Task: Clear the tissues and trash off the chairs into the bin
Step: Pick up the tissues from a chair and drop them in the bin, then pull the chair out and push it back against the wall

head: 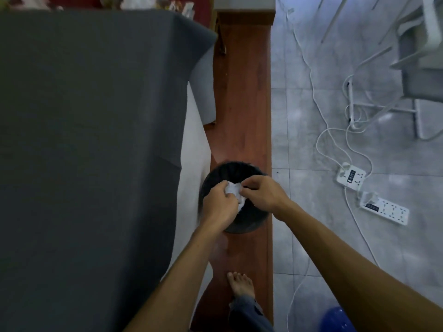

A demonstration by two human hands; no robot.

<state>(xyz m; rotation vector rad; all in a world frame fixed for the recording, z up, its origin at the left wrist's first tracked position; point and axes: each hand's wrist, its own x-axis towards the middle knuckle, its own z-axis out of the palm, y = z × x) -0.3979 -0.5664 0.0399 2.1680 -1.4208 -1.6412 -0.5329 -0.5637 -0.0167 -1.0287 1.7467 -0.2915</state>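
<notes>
Tissue (236, 192) held over the bin (251, 221)
White and crumpled, it hangs just above the black bin's open mouth. The left hand (219, 206) grips one side and the right hand (261, 194) pinches the other, both above the bin.

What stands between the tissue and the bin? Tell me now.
Nothing visible does. The left hand and right hand both hold the crumpled tissue over the open mouth of the black bin; only their grip keeps it from dropping.
</notes>
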